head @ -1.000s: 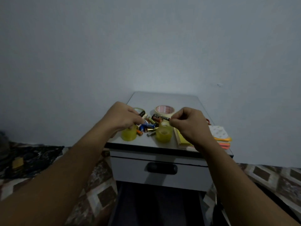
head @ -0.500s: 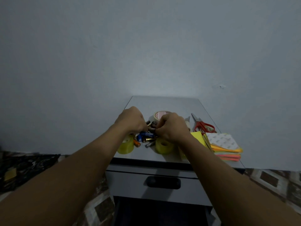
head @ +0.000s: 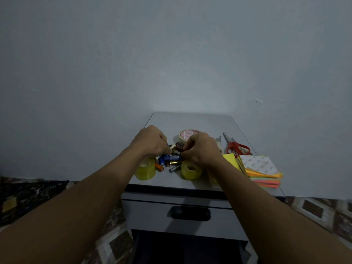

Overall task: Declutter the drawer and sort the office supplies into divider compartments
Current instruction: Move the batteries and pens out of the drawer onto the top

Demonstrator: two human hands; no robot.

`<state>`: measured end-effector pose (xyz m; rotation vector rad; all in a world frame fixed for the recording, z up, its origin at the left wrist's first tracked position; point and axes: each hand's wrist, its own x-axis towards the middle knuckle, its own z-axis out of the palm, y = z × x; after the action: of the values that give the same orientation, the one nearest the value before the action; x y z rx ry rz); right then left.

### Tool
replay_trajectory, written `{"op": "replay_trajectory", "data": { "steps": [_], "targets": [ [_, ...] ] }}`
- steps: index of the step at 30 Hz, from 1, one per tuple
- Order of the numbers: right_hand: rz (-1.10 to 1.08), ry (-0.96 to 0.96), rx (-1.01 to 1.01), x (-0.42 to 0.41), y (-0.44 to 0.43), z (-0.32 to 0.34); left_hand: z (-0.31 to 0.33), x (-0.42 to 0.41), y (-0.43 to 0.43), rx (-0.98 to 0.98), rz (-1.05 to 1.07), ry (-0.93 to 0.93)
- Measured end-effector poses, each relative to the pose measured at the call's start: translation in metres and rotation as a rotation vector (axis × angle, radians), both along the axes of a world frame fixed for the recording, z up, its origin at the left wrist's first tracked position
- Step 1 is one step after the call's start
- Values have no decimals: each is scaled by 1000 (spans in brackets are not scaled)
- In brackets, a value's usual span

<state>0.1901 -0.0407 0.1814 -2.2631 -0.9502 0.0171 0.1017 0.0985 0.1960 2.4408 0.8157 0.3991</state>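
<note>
Grey cabinet top (head: pixel 192 121), bare wall (head: pixel 171 54) behind; left hand (head: pixel 150 141) and right hand (head: pixel 202 149) tight around batteries (head: pixel 172 158).

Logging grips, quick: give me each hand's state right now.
Left hand: fingers curled, pinching batteries in the pile.
Right hand: fingers curled, pinching batteries too.

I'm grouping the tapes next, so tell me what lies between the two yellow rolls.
Head view: loose batteries lie between the left roll and the right roll, among them an orange battery and a gold battery.
</note>
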Motion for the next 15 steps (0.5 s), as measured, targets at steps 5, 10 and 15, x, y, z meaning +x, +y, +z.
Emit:
{"op": "replay_trajectory", "data": {
  "steps": [5,10,15],
  "targets": [
    [-1,6,8,1,0,-3,-2,-1,0,19,5,-9],
    [-6,-13,15,1,0,-3,-5,-3,1,11,10,-37],
    [-18,-35,36,0,-2,-1,-3,-5,2,1,19,-81]
  ]
}}
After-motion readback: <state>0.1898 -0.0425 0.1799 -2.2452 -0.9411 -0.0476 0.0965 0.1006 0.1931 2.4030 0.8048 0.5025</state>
